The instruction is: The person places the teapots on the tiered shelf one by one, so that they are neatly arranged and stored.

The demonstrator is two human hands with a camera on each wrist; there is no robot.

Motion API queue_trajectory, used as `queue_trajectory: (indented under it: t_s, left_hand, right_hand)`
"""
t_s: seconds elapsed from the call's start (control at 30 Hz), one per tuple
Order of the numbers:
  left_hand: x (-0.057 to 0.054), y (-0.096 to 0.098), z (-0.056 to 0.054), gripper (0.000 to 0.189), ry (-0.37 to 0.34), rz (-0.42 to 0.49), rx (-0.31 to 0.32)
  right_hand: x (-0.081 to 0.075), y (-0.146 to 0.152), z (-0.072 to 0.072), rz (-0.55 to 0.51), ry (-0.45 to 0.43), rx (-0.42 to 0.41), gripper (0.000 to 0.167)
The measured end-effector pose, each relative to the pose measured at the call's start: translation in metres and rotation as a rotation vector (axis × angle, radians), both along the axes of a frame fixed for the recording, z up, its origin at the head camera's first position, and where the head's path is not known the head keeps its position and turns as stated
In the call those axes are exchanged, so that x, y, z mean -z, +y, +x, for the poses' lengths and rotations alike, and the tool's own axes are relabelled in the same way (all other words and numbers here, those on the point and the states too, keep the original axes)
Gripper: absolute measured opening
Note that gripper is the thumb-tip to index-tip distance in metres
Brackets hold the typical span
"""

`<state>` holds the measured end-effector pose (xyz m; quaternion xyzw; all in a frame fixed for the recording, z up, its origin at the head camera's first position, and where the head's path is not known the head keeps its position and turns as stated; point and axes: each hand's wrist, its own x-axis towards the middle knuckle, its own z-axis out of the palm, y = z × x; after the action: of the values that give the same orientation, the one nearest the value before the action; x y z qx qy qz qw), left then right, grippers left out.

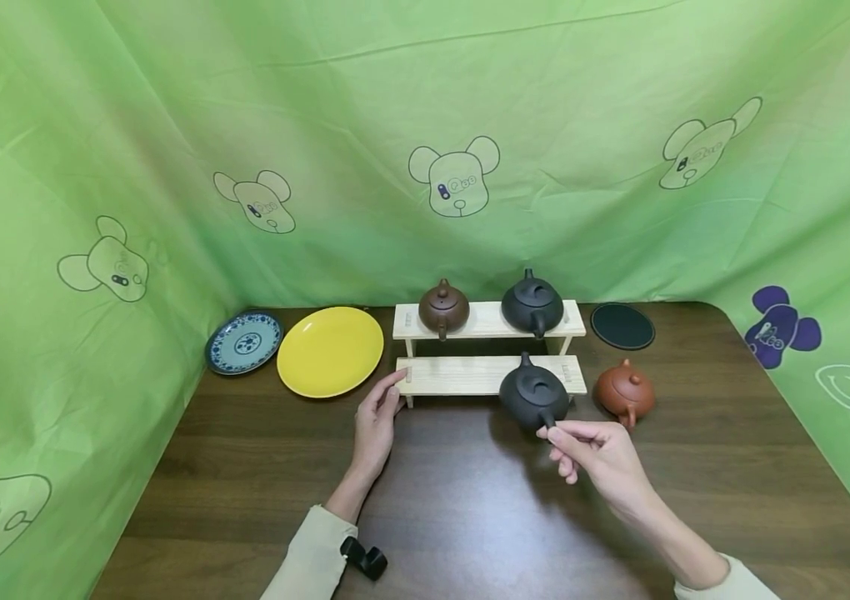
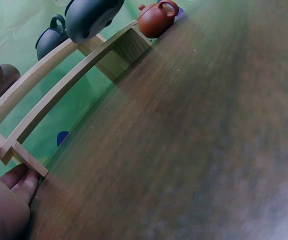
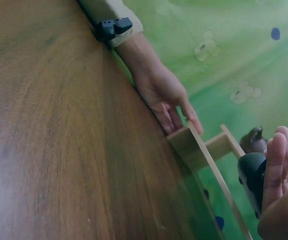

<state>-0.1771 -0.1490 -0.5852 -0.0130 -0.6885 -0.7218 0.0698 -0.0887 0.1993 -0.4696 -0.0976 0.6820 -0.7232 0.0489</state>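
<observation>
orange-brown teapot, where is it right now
In the head view, the orange-brown teapot sits on the table, just right of the lower wooden shelf and in front of the round black coaster.

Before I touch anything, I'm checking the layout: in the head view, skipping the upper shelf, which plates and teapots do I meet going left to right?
Blue-patterned plate, yellow plate, black teapot held by the right hand, reddish-brown teapot.

Black teapot [image 3: 252,180] partly hidden behind right hand [image 3: 287,202], itself cut off by right wrist view's edge.
</observation>
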Motion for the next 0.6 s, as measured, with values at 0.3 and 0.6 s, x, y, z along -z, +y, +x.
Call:
queue_trajectory:
  t_s: [0.3, 0.6]
  left_hand:
    - [0.001, 0.000, 0.000, 0.032, 0.005, -0.003, 0.002]
    - [0.002, -0.001, -0.001, 0.033, 0.026, -0.021, -0.003]
  right_hand:
    - [0.007, -0.016, -0.009, -0.039, -0.002, -0.015, 0.015]
    - [0.015, -0.032, -0.019, -0.062, 0.021, -0.020, 0.023]
